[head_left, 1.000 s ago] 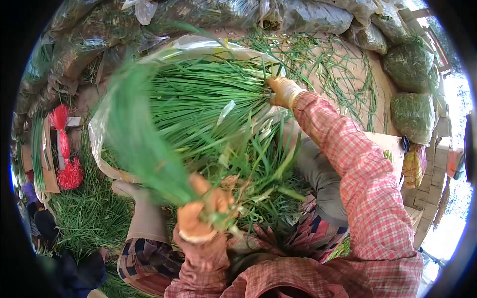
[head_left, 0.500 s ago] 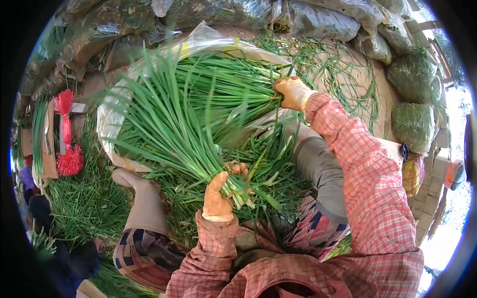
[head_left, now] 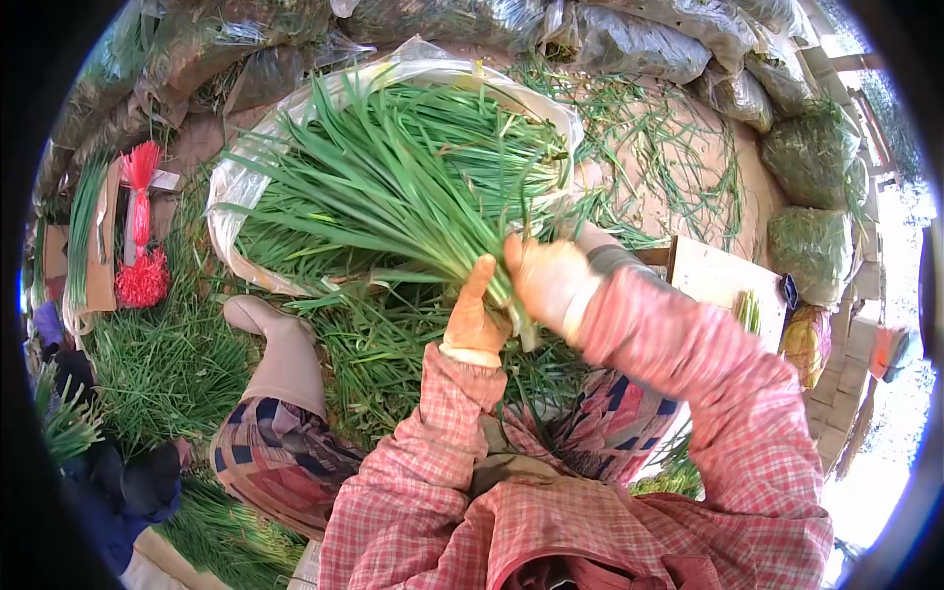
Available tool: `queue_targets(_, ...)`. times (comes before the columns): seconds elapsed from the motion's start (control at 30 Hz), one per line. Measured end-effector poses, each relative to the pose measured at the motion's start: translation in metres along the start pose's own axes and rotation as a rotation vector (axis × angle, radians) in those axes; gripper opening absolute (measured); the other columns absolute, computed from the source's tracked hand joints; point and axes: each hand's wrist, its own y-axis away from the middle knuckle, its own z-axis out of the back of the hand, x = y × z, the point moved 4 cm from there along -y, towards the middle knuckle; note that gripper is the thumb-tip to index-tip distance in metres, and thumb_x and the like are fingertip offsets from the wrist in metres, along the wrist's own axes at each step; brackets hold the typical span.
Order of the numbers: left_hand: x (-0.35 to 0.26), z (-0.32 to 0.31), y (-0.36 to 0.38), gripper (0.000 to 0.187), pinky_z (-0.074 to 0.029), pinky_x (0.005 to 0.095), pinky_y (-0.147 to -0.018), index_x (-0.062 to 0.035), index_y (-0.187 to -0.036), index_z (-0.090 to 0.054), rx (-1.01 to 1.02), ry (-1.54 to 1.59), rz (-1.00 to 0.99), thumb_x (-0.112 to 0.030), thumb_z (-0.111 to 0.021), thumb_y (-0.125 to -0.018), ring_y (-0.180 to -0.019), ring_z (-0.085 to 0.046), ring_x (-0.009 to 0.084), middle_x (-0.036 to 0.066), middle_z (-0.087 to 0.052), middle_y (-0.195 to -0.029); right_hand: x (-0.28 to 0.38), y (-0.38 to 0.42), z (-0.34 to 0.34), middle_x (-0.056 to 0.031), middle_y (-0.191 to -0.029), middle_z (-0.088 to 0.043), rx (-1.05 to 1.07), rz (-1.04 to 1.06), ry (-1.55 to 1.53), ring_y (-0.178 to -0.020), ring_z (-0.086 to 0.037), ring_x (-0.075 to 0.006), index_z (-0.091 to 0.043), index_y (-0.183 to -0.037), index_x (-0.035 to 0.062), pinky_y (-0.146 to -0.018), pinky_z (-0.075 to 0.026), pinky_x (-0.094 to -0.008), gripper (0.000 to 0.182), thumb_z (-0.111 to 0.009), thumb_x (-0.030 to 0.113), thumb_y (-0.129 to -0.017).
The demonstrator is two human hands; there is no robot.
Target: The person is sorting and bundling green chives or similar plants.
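My left hand (head_left: 477, 320), in an orange-stained glove, is closed around the lower stalks of a bunch of garlic chives (head_left: 413, 197). The green leaves fan up and to the left over a bigger heap of chives. My right hand (head_left: 546, 280), also gloved and blurred by motion, is curled against the right side of the same stalks, its fingertips partly hidden. A thin blade stands up by its fingers. The heap of chives (head_left: 511, 133) lies on a whitish plastic sheet (head_left: 231, 192) with a raised rim, in front of my knees.
Loose leaves (head_left: 177, 393) cover the ground at left. Red plastic ties (head_left: 141, 236) lie beside a cardboard strip. Filled plastic bags (head_left: 639, 44) line the back and right side. A pale board (head_left: 718, 290) stands at right. Part of another person (head_left: 128, 492) shows at lower left.
My right hand has left the heap's right side and come down to the stalks by my left hand. My left hand has moved up and right with the bunch.
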Motion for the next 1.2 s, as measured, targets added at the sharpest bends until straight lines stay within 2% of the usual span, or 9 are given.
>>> queue_targets(0.13,-0.001,0.008,0.005,0.043,-0.042,0.0409,-0.089,0.0009,-0.112,-0.047,-0.051,0.024,0.032,-0.019,-0.060,-0.077,-0.099,-0.053,0.0296,0.014,-0.055,-0.107,0.035,0.029,-0.037,-0.0214,-0.098,-0.057,-0.158,0.092,0.353,-0.076,-0.061,-0.0296,-0.035,-0.122,-0.0070,-0.059,-0.049,-0.0363,0.051,-0.047,0.013,-0.077)
queue_targets(0.23,-0.008,0.023,0.002,0.032,-0.048,0.0389,-0.080,0.0009,-0.103,-0.050,0.001,-0.011,0.055,-0.016,-0.058,-0.078,-0.090,-0.056,0.0281,0.012,-0.058,-0.093,-0.002,0.021,-0.011,-0.0146,-0.092,-0.057,0.096,0.178,-0.262,-0.075,-0.059,-0.0280,-0.041,-0.120,0.0004,-0.057,-0.047,-0.0370,0.049,-0.052,0.016,-0.075)
queue_targets(0.37,-0.014,0.010,0.002,0.024,-0.053,0.0354,-0.066,-0.0002,-0.096,-0.050,0.138,0.102,0.089,-0.016,-0.057,-0.079,-0.082,-0.058,0.0252,0.008,-0.057,-0.080,-0.042,-0.024,0.015,-0.0131,-0.115,-0.046,-0.616,0.048,0.167,-0.100,-0.051,-0.0266,-0.031,-0.127,0.0066,-0.078,-0.042,-0.0396,0.076,-0.070,0.021,-0.063)
queue_targets(0.43,-0.015,-0.001,0.009,0.029,-0.052,0.0357,-0.067,0.0008,-0.102,-0.049,0.176,0.175,0.118,-0.015,-0.056,-0.079,-0.079,-0.058,0.0234,0.008,-0.056,-0.081,-0.030,-0.064,-0.014,-0.0128,-0.124,-0.039,-0.472,0.150,0.251,-0.104,-0.048,-0.0257,-0.026,-0.130,0.0070,-0.079,-0.043,-0.0379,0.091,-0.075,0.020,-0.054)
queue_targets(0.53,-0.035,-0.030,0.038,0.020,-0.048,0.0321,-0.061,-0.0008,-0.088,-0.051,0.115,0.153,0.069,-0.016,-0.058,-0.076,-0.068,-0.051,0.0161,0.003,-0.050,-0.071,-0.044,-0.122,-0.044,-0.0153,-0.097,-0.050,-0.421,0.039,0.005,-0.084,-0.057,-0.0297,-0.025,-0.129,0.0089,-0.066,-0.049,-0.0372,0.055,-0.043,0.003,-0.077)
queue_targets(0.63,-0.061,-0.054,0.095,0.015,-0.039,0.0273,-0.057,-0.0047,-0.081,-0.045,0.090,0.326,0.057,-0.015,-0.055,-0.075,-0.061,-0.041,0.0131,-0.001,-0.042,-0.065,-0.078,-0.162,-0.045,-0.0179,-0.102,-0.051,-0.334,-0.117,-0.193,-0.092,-0.056,-0.0317,-0.041,-0.112,0.0080,-0.070,-0.050,-0.0395,0.032,-0.041,0.004,-0.080)
queue_targets(0.83,-0.129,-0.105,0.177,0.019,-0.033,0.0259,-0.057,-0.0069,-0.082,-0.043,0.761,-0.176,-0.157,-0.015,-0.055,-0.072,-0.060,-0.039,0.0113,-0.002,-0.040,-0.069,-0.120,-0.185,-0.043,-0.0147,-0.116,-0.047,-0.182,-0.313,-0.291,-0.107,-0.049,-0.0301,-0.045,-0.114,0.0136,-0.085,-0.043,-0.0406,0.031,-0.041,0.014,-0.083)
queue_targets(1.07,-0.155,-0.101,0.176,0.022,-0.033,0.0264,-0.058,-0.0062,-0.086,-0.044,0.609,-0.361,-0.405,-0.015,-0.056,-0.071,-0.061,-0.038,0.0107,-0.002,-0.040,-0.071,-0.042,-0.062,-0.011,-0.0091,-0.110,-0.047,-0.925,-0.116,-0.267,-0.101,-0.045,-0.0300,-0.042,-0.118,0.0115,-0.085,-0.035,-0.0447,0.055,-0.060,0.011,-0.065)
queue_targets(1.2,-0.149,-0.050,0.155,0.024,-0.033,0.0268,-0.058,-0.0058,-0.088,-0.044,0.479,-0.198,-0.386,-0.015,-0.056,-0.070,-0.061,-0.038,0.0103,-0.002,-0.039,-0.072,0.060,-0.026,-0.122,-0.0144,-0.117,-0.042,-0.584,0.127,-0.408,-0.105,-0.041,-0.0326,-0.039,-0.122,0.0067,-0.089,-0.032,-0.0442,0.067,-0.064,0.030,-0.065)
